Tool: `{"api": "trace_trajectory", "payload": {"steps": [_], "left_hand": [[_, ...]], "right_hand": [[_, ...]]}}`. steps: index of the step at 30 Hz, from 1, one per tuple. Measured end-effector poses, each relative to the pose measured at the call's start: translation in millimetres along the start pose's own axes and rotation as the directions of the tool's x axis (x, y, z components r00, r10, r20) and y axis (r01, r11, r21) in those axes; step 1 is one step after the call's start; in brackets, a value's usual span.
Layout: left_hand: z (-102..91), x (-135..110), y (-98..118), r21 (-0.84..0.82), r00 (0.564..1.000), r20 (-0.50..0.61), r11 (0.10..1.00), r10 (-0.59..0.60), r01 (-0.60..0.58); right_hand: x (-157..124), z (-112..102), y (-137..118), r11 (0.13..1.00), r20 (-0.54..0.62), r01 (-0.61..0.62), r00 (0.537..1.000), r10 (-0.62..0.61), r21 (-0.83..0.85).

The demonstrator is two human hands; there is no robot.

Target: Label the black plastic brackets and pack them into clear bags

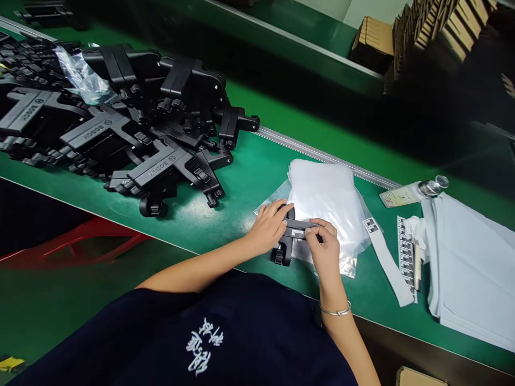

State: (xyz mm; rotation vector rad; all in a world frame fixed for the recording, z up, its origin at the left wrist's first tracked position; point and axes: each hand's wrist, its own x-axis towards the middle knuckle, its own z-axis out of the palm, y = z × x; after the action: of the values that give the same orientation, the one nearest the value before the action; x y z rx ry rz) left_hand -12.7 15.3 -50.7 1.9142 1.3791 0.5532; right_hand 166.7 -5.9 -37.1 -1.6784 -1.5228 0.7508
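Note:
A black plastic bracket point(286, 244) lies on the near part of the green table, partly over clear plastic bags. My left hand point(265, 229) grips its left end, with the fingers over the top. On its upper face is a white label point(298, 233) with a dark mark. My right hand point(325, 244) is closed at the bracket's right end, thumb and forefinger by the label's edge. Whether those fingertips touch the label or only the plastic is hard to see. Behind my hands lies a stack of clear bags point(322, 185).
Many similar black brackets point(161, 163) are piled at left, some marked BOSCH. At right lie a label strip point(388, 262), a sticker sheet point(406, 252), a pen point(417, 265), a metal-topped bottle point(402, 194) and white sheets point(475, 268). Folded cardboard point(372, 43) stands beyond a metal rail.

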Motion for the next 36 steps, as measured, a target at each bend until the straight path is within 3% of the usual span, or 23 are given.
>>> {"api": "trace_trajectory", "payload": {"steps": [11,14,18,24,27,32,36], "left_hand": [[-1.6,-1,1,0.030,0.999,-0.035,1.000,0.007,-0.006],[-5.6,-6,0,0.122,0.984,-0.084,0.982,0.158,-0.147],[-15.4,-10,-7,0.214,0.895,0.109,0.870,0.432,-0.445],[-39.2,2,-13,0.247,0.799,0.298,0.767,0.522,-0.593],[-44.2,12,-2,0.305,0.756,0.386,0.701,0.528,-0.645],[-32.6,19,19,0.344,0.741,0.396,0.660,0.543,-0.668],[-35.2,9,6,0.329,0.757,0.367,0.686,0.541,-0.649]], "right_hand": [[1,0,-1,0.998,0.006,0.045,0.999,-0.045,-0.041],[0,2,-1,0.996,0.004,0.069,0.998,-0.069,-0.057],[0,-7,2,0.994,0.040,0.095,0.995,-0.093,-0.061],[6,-50,20,0.994,0.299,0.105,0.949,-0.097,-0.010],[9,-57,26,0.988,0.345,0.146,0.930,-0.124,-0.040],[9,-54,29,0.987,0.327,0.151,0.937,-0.126,-0.054],[7,-57,31,0.976,0.334,0.191,0.931,-0.145,-0.109]]}}
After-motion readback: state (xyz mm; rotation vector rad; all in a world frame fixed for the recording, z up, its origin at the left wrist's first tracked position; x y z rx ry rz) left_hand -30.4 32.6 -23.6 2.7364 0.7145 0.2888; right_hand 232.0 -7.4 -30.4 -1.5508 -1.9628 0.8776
